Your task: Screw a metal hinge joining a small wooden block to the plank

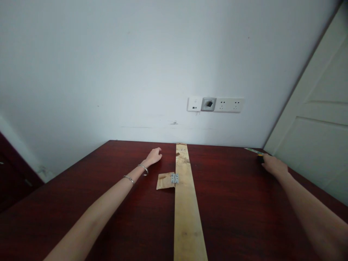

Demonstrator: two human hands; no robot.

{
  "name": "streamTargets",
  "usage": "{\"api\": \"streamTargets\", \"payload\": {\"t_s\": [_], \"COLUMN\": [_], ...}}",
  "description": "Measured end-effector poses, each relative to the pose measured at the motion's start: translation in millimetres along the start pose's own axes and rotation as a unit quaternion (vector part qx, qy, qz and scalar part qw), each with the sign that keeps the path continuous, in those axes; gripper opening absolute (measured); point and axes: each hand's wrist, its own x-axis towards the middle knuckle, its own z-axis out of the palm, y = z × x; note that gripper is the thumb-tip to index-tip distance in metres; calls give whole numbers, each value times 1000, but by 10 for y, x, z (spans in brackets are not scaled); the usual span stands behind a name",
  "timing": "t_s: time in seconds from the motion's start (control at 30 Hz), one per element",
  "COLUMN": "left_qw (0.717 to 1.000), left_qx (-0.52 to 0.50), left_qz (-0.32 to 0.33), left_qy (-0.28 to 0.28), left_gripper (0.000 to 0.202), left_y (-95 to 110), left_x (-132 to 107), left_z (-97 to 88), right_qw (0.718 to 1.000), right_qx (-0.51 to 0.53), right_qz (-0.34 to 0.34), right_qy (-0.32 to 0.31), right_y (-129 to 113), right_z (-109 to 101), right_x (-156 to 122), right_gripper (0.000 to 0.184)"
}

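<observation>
A long pale wooden plank (186, 203) lies down the middle of the dark red table (239, 203), running from the far edge toward me. A small square wood piece (164, 180) sits against its left side, joined by a small metal hinge (174, 178). My left hand (153, 157), with two bracelets on the wrist, rests on the table just left of the plank's far end, fingers curled loosely and holding nothing I can see. My right hand (274, 166) reaches to the far right of the table and closes on a small dark and yellow object (260, 157), possibly a tape measure.
A white wall stands behind the table with a row of sockets and a switch (215, 104). A white door (315, 134) is at the right. Dark furniture (13, 174) shows at the left edge.
</observation>
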Motion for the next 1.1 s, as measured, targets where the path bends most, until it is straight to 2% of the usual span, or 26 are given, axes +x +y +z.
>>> {"api": "streamTargets", "payload": {"t_s": [0.13,0.23,0.3,0.4,0.43,0.47,0.5,0.53,0.57,0.6,0.67,0.77,0.9,1.0,1.1], "left_qw": [1000,998,996,987,984,980,978,976,974,971,959,931,914,908,902], "left_qx": [-22,-39,-49,-67,-72,-77,-82,-86,-90,-94,-106,-134,-99,-37,12], "left_qz": [16,42,68,122,140,154,164,167,167,166,172,185,191,196,194], "left_qy": [-3,-21,-41,-79,-88,-95,-102,-112,-125,-145,-200,-285,-345,-367,-386], "left_gripper": [30,30,29,26,26,25,26,26,26,26,26,31,54,75,84], "left_y": [181,323,413,539,576,607,632,649,658,661,653,648,718,796,858], "left_x": [49,35,-14,-116,-146,-169,-185,-194,-196,-194,-188,-212,-335,-456,-560], "left_z": [-10,-88,-153,-243,-272,-300,-327,-354,-380,-405,-448,-495,-553,-613,-672], "right_qw": [998,997,994,985,974,927,867,823,794,778,759,738,729,721,723], "right_qx": [20,60,94,164,218,368,487,557,597,616,635,641,626,627,629], "right_qz": [10,1,-14,-31,-38,-16,-12,-11,-19,-44,-97,-185,-272,-289,-275], "right_qy": [-50,-58,-52,-42,-52,-67,-102,-114,-110,-114,-107,-100,-50,-55,-74], "right_y": [-68,-208,-381,-783,-950,-1127,-1308,-1487,-1660,-1822,-2103,-2422,-2720,-2883,-2995], "right_z": [-68,-207,-339,-563,-639,-713,-784,-852,-914,-968,-1047,-1081,-999,-908,-829], "right_x": [86,252,386,483,461,409,328,225,107,-19,-269,-579,-845,-976,-1072], "right_gripper": [10,23,32,22,20,27,38,48,56,63,71,73,59,55,53]}}
